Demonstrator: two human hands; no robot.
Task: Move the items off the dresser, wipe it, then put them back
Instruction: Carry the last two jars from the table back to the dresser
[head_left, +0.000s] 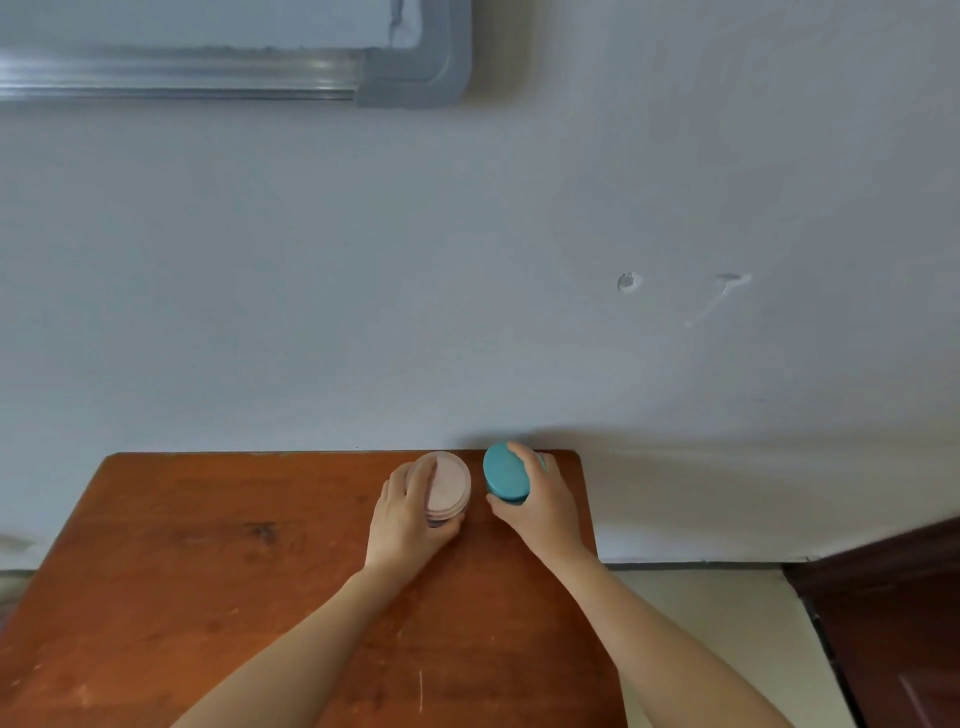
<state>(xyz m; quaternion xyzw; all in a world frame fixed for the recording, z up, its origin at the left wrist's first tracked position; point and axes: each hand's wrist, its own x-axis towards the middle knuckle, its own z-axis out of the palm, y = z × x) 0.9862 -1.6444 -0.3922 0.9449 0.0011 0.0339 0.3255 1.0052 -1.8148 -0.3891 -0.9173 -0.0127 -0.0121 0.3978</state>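
Head view: left fingers (422, 480) grip round pink-lidded jar (453, 484), right fingers (525, 457) teal-lidded jar (503, 474); wooden dresser (208, 571) edge just right, slip means fall.

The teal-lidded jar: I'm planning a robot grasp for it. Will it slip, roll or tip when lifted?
Probably rigid: the teal-lidded jar shows no dent under the grip of the right hand. Likely light enough, since one hand spans it. Laid on its side, its round lid suggests it could roll on the smooth dresser.
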